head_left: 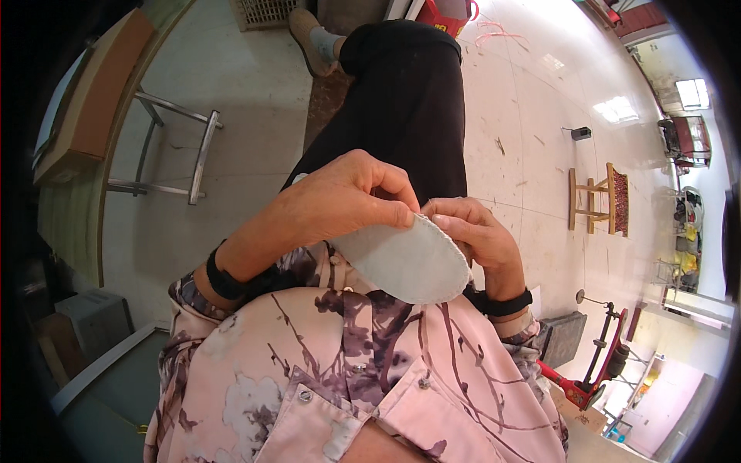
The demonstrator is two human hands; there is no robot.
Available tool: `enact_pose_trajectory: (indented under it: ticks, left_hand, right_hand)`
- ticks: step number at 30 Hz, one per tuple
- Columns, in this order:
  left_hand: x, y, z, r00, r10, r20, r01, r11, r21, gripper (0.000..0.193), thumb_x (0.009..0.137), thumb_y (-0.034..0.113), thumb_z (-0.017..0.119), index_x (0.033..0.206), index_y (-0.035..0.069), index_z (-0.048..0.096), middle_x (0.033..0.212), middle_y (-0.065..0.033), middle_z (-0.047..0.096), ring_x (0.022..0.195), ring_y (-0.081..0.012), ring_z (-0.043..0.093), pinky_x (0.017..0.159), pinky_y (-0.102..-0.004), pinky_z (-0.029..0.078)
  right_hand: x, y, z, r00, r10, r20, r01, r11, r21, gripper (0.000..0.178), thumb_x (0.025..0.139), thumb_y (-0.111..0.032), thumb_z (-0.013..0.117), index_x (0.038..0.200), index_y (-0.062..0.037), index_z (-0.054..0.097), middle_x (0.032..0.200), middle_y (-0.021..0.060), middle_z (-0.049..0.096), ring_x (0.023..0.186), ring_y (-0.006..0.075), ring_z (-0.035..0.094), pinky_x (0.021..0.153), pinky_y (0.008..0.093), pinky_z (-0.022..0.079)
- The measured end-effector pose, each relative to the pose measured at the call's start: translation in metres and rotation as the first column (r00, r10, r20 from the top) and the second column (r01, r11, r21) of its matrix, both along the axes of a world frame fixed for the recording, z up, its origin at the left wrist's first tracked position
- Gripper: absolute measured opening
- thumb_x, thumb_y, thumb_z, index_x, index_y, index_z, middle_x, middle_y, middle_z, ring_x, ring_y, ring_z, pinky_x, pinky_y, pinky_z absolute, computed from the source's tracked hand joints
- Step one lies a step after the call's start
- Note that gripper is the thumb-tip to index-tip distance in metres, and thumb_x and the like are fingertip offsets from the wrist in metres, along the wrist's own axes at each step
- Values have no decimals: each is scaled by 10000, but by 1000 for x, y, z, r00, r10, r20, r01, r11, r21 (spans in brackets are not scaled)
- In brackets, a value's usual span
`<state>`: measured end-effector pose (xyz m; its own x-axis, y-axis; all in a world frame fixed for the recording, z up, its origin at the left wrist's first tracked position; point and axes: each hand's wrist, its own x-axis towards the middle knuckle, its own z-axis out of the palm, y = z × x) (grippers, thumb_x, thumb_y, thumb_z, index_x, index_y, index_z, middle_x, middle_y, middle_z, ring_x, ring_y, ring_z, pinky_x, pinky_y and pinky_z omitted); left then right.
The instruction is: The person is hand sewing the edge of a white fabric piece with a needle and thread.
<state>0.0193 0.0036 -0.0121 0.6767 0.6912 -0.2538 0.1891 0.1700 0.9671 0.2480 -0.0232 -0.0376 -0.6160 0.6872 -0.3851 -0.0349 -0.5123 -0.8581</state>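
Note:
A pale, flat insole [409, 262] with a stitched, slightly ragged rim lies slanted over my lap. My left hand [347, 193] is closed on its upper edge, thumb on the pale face. The other end of the insole runs beneath this hand and only a bit of it shows. Close beside those fingertips, my right hand [482, 231] pinches at the same edge with thumb and forefinger. Whatever sits between the right fingertips is too small to make out. Both wrists wear black bands.
To the left, a cardboard box [116, 85] rests on a table, with a metal-legged stool [204, 158] beside it. A wooden stool [610, 199] stands on the tiled floor to the right. Lower right is a red and black machine [590, 386]. A red bag [446, 17] is at the top.

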Motion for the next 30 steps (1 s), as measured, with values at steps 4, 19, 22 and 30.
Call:
enact_pose_trajectory:
  ticks: [4,19,22,30]
  left_hand:
    - [0,0,-1,1000,-27,9,26,999,35,112,768,96,642,800,-10,657,724,11,567,705,-75,520,651,-216,393]
    - [0,-4,-4,997,-77,18,76,997,25,135,742,121,679,802,3,656,710,1,586,683,-76,526,645,-214,407]
    - [1,-5,-1,999,-49,-7,49,999,14,132,730,135,683,786,19,653,701,-5,595,671,-72,523,640,-215,410]
    - [2,-6,-10,1000,-23,21,21,996,86,146,736,146,683,770,7,654,646,-3,594,623,-65,516,571,-226,399]
  right_hand:
    - [7,0,-2,994,104,-9,-103,991,80,176,910,-173,548,840,-15,582,599,-37,493,483,28,453,438,159,343]
    - [-15,9,9,994,112,14,-113,992,59,233,874,-215,615,733,-43,548,577,-19,484,456,39,454,402,167,302]
    - [-17,9,1,999,34,-1,-33,993,114,236,883,-208,608,722,-44,553,565,-22,481,451,38,446,397,174,301]
    - [-23,16,14,999,-48,7,47,994,98,237,900,-158,579,708,-30,525,570,-10,451,427,39,389,393,185,295]
